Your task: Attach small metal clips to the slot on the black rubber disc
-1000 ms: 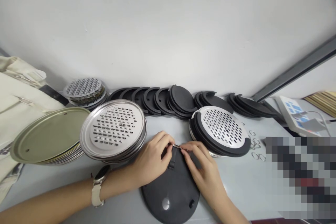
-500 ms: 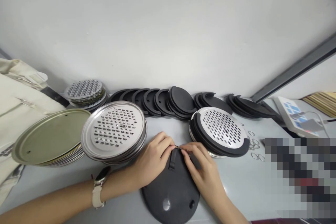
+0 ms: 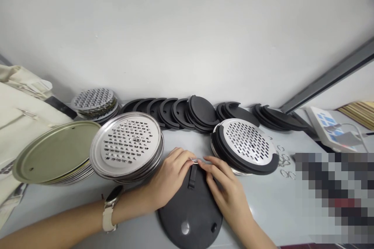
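A black round disc (image 3: 189, 214) lies flat on the table in front of me, with a short black strap (image 3: 192, 177) at its far edge. Where the strap ends, a small metal ring (image 3: 194, 161) is pinched from both sides. My left hand (image 3: 173, 177), with a watch on its wrist, is closed on the ring's left side using thumb and fingertips. My right hand (image 3: 223, 183) grips the other side, thumb and index finger pressed on it, its palm over the disc's right edge. Fingertips partly cover the ring, so whether it passes through the strap I cannot tell.
Stacked grater plates (image 3: 127, 144) and green lids (image 3: 55, 151) stand left. Right of my hands is a stack of black-rimmed graters (image 3: 247, 142), with loose metal rings (image 3: 283, 159) beyond. Black discs (image 3: 203, 111) line the wall. A white device (image 3: 327, 128) sits far right.
My right fingers have shifted slightly up and left along the ring, closer to my left fingertips. The ring now shows a little more broadly. The disc has stayed in place.
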Tool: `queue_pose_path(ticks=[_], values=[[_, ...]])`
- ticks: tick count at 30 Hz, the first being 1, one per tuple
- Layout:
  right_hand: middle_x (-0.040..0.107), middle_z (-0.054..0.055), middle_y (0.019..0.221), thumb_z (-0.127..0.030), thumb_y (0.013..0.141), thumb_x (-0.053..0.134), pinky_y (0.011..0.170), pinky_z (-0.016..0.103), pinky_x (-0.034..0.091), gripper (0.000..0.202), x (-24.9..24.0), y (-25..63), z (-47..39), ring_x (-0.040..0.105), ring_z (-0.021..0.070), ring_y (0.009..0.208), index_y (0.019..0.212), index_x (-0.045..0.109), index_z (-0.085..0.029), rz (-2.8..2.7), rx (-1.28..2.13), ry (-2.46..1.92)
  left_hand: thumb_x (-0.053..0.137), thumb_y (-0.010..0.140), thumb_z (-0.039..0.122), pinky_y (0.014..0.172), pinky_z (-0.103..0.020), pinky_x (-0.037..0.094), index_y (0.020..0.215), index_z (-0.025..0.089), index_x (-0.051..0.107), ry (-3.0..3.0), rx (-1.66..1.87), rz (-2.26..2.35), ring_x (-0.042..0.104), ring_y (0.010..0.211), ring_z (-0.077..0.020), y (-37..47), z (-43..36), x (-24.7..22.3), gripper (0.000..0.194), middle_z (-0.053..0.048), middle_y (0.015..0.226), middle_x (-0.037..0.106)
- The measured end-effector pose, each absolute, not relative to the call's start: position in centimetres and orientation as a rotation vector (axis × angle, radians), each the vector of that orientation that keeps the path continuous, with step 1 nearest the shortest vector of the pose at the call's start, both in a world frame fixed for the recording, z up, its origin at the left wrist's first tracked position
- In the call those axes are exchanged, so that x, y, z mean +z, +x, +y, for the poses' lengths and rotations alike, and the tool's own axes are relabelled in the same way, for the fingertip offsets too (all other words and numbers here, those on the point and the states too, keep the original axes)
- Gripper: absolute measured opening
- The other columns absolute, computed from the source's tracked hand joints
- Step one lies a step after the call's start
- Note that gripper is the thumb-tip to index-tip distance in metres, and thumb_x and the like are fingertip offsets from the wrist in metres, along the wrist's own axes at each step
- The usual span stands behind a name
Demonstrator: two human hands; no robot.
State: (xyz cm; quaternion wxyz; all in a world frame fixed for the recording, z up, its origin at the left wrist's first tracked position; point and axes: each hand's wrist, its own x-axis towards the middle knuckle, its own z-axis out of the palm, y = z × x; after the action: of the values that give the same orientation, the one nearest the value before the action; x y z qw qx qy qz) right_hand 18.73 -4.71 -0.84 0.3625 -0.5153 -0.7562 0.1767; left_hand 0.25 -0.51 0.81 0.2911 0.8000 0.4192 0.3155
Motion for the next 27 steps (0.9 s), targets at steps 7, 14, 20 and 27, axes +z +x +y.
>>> queue_pose_path(ticks=[7,14,20,27], values=[[0.063,0.008,0.11,-0.012,0.093,0.045,0.085,0.038,0.048,0.028,-0.79,18.7,-4.79,0.056,0.0223,0.102,0.115,0.058,-0.023,-1.994,0.429,-1.27,0.043,0.095,0.008,0.082,-0.025,0.042,0.091,0.02,0.054,2.135,0.866,1.074,0.054,0.089,-0.0124,0.23,-0.48,0.4,0.017,0.001,0.09,0.056],[0.063,0.008,0.108,-0.01,0.093,0.047,0.082,0.036,0.049,0.032,-0.87,18.68,-4.95,0.056,0.0209,0.096,0.121,0.057,-0.021,-2.01,0.377,-1.24,0.044,0.095,0.009,0.083,-0.025,0.042,0.094,0.02,0.056,2.139,0.89,1.044,0.055,0.089,-0.0124,0.12,-0.51,0.5,0.016,0.001,0.091,0.057],[0.059,0.008,0.122,-0.008,0.091,0.049,0.089,0.04,0.048,0.041,-0.96,18.93,-5.12,0.052,0.023,0.105,0.129,0.053,-0.022,-2.06,0.297,-1.194,0.047,0.094,0.01,0.081,-0.028,0.043,0.089,0.018,0.059,2.201,0.958,1.037,0.053,0.086,-0.0146,0.16,-0.32,0.35,0.015,0.0,0.086,0.059],[0.063,0.007,0.116,-0.006,0.091,0.049,0.089,0.038,0.05,0.048,-1.11,18.94,-5.21,0.05,0.0226,0.112,0.136,0.047,-0.023,-2.08,0.316,-1.147,0.049,0.092,0.007,0.08,-0.028,0.044,0.088,0.017,0.059,2.222,0.996,1.013,0.052,0.086,-0.0144,0.15,-0.35,0.48,0.015,-0.001,0.085,0.059]])
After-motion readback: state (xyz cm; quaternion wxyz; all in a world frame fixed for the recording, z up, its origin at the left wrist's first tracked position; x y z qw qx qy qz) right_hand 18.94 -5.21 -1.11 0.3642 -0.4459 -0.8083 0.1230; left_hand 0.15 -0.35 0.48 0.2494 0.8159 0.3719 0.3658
